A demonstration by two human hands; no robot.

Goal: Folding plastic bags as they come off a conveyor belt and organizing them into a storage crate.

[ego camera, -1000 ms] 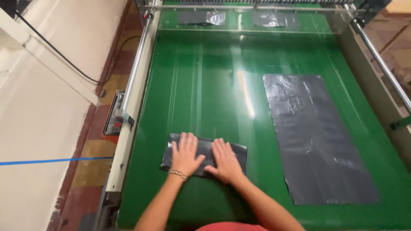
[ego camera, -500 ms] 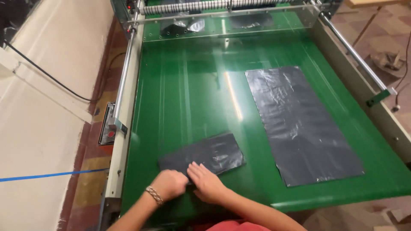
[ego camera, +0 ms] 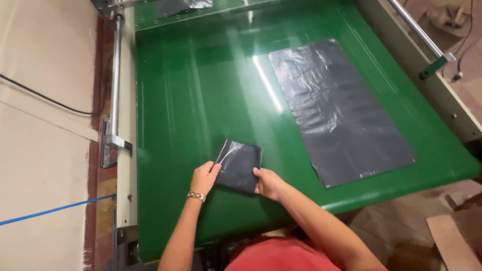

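- Folded down since half a second ago: the small black bag (ego camera: 237, 165) was a wider, flatter strip on the belt, and now it is a compact squarish packet; the view has also swung closer and to the left.
- Left hand (ego camera: 203, 178) pinches the packet's left edge, fingers curled onto it, a bracelet (ego camera: 195, 195) at the wrist.
- Right hand (ego camera: 269, 183) grips the packet's right lower corner, thumb on top; both hands are clamped on the same packet, one at either side, not touching each other.
- Packet sits on the green conveyor belt (ego camera: 191, 100) at about 6 o'clock of the belt, near its front edge; whether its underside rests flat or is lifted slightly I cannot tell.
- Hidden bits: the fold layers are not readable, and the fingers beneath the packet are out of sight.
- Flat black plastic bag (ego camera: 336, 108) lies spread at 2 o'clock from the hands, well apart, a long rectangle, wrinkled and glossy.
- Cut off at 12 o'clock: another dark sheet (ego camera: 175, 6), only its lower part showing.
- Glare streak runs up the belt's middle, washing out the surface there.
- Left at 9 o'clock: a metal rail (ego camera: 116, 75) with a small grey box (ego camera: 110, 150) bearing a red mark too small to make out.
- Blue tape line (ego camera: 50, 211) crosses the pale floor at 8 o'clock.
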